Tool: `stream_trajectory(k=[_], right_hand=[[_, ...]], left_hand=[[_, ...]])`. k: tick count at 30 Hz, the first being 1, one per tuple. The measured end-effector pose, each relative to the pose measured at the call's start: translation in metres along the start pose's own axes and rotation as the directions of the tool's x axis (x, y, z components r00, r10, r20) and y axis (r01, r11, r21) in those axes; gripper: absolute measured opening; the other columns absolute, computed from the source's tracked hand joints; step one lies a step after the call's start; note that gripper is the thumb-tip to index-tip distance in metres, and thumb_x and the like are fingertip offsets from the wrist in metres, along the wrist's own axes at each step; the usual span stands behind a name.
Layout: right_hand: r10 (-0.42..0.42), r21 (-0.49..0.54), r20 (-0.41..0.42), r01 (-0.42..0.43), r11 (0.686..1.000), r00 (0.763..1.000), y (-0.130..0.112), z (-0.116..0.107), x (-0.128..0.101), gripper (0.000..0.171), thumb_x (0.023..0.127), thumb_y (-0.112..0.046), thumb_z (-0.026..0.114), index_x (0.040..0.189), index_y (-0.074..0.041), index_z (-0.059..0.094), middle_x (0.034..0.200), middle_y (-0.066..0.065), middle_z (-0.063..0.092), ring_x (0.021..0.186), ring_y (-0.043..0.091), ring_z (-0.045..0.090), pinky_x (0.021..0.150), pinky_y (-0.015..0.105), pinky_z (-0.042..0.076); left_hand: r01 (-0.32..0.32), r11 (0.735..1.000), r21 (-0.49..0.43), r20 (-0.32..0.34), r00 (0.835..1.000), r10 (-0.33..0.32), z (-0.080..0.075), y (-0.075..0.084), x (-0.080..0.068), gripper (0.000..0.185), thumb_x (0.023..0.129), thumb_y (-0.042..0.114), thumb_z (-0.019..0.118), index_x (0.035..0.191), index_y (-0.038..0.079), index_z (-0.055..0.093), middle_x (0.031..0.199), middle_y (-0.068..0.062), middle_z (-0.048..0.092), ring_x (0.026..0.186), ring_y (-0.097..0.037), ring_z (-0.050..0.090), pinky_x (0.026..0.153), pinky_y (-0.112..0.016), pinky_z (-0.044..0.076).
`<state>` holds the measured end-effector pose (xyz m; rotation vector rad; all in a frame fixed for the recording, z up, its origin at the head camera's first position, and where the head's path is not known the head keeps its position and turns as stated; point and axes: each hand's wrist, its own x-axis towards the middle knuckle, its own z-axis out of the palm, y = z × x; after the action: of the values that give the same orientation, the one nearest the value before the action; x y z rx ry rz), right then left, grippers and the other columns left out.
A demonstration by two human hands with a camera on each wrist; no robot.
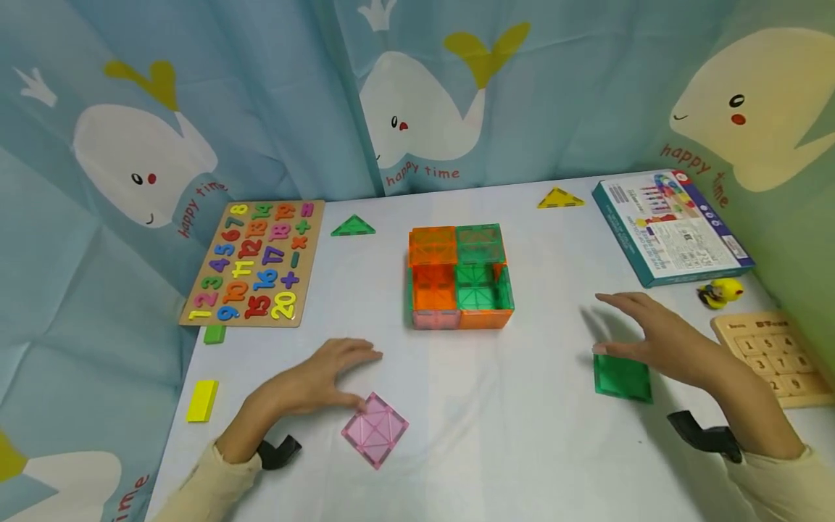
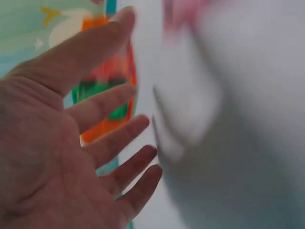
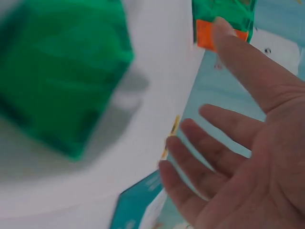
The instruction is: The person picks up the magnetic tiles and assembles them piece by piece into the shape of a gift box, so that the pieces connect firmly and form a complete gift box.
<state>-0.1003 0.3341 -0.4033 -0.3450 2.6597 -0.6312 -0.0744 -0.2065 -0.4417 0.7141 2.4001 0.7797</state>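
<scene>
**Cream sleeves, black wrist mounts**

Both arms wear pale cream long sleeves, cuffs ending just short of the wrists. The left hand and right hand are bare, without rings or gloves. A black curved mount sits under the left wrist; a second black mount sits under the right.

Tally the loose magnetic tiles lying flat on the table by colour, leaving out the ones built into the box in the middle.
Pink square tile: 1
Green square tile: 1
Green triangle tile: 1
Yellow triangle tile: 1
By colour: pink 1, green 2, yellow 1
Total: 4
</scene>
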Motion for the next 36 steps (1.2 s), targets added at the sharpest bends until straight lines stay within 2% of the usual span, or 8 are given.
stream_trajectory(k=[4,7,12,17,21,26,30,36], right_hand=[[0.054,0.012,0.023,-0.054,0.998,0.998,0.016,0.019,-0.022,0.101,0.088,-0.045,0.085,0.162,0.000,0.033,0.155,0.039,0.030,0.137,0.064,0.033,0.099,0.082,0.035],[0.072,0.024,0.023,-0.073,0.997,0.997,0.024,0.029,-0.032,0.101,0.085,-0.040,0.088,0.161,0.000,0.034,0.152,0.040,0.030,0.132,0.063,0.034,0.095,0.081,0.038],[0.123,0.044,0.033,-0.125,0.991,0.992,0.029,0.040,-0.039,0.096,0.085,-0.036,0.089,0.159,-0.003,0.037,0.149,0.040,0.030,0.125,0.060,0.036,0.091,0.079,0.043],[0.149,0.048,0.008,-0.149,0.988,0.989,0.029,0.047,-0.044,0.094,0.084,-0.036,0.090,0.155,0.000,0.039,0.145,0.039,0.031,0.122,0.058,0.037,0.089,0.075,0.045],[0.179,0.049,0.004,-0.179,0.983,0.984,0.029,0.048,-0.047,0.096,0.086,-0.034,0.089,0.156,0.003,0.035,0.147,0.043,0.027,0.124,0.061,0.032,0.089,0.076,0.044],[0.174,0.054,-0.015,-0.173,0.983,0.985,0.031,0.049,-0.048,0.094,0.086,-0.036,0.089,0.155,0.003,0.037,0.145,0.043,0.029,0.123,0.060,0.034,0.088,0.075,0.045],[0.168,0.060,-0.045,-0.165,0.984,0.985,0.029,0.050,-0.045,0.092,0.086,-0.035,0.089,0.154,0.004,0.040,0.143,0.042,0.031,0.123,0.060,0.035,0.089,0.075,0.045],[0.141,0.058,-0.084,-0.136,0.989,0.987,0.023,0.051,-0.030,0.091,0.087,-0.037,0.088,0.153,0.006,0.042,0.144,0.042,0.033,0.125,0.061,0.035,0.092,0.076,0.044]], left_hand=[[0.011,1.000,-0.017,0.034,0.999,-0.010,0.031,0.011,-0.023,0.086,0.087,0.030,0.088,0.162,0.025,0.045,0.172,-0.006,0.030,0.155,-0.040,0.026,0.120,-0.071,0.027],[0.009,1.000,0.000,0.026,1.000,-0.009,0.043,0.020,-0.032,0.091,0.087,0.025,0.088,0.164,0.029,0.040,0.174,-0.002,0.027,0.157,-0.041,0.024,0.118,-0.071,0.027],[-0.004,1.000,0.028,0.011,1.000,0.004,0.049,0.035,-0.040,0.086,0.089,0.019,0.086,0.163,0.025,0.043,0.169,0.002,0.039,0.159,-0.036,0.029,0.119,-0.066,0.033],[0.017,0.993,0.120,0.022,1.000,-0.020,0.051,0.042,-0.045,0.082,0.088,0.017,0.086,0.160,0.022,0.048,0.167,0.000,0.042,0.156,-0.033,0.035,0.117,-0.063,0.039],[0.009,0.980,0.201,-0.052,0.999,0.001,0.054,0.042,-0.046,0.079,0.087,0.019,0.088,0.157,0.019,0.052,0.162,-0.004,0.046,0.149,-0.031,0.044,0.115,-0.058,0.043],[0.031,0.966,0.258,-0.190,0.982,0.019,0.058,0.031,-0.042,0.080,0.082,0.032,0.092,0.152,0.015,0.057,0.150,-0.004,0.056,0.139,-0.027,0.052,0.112,-0.052,0.047],[0.092,0.968,0.232,-0.232,0.972,-0.037,0.058,0.020,-0.035,0.081,0.081,0.039,0.093,0.149,0.011,0.059,0.146,-0.005,0.058,0.136,-0.028,0.052,0.112,-0.050,0.048],[0.174,0.967,0.184,-0.272,0.955,-0.120,0.048,0.008,-0.020,0.079,0.081,0.043,0.092,0.145,0.009,0.061,0.138,-0.006,0.057,0.127,-0.026,0.054,0.107,-0.048,0.051]])
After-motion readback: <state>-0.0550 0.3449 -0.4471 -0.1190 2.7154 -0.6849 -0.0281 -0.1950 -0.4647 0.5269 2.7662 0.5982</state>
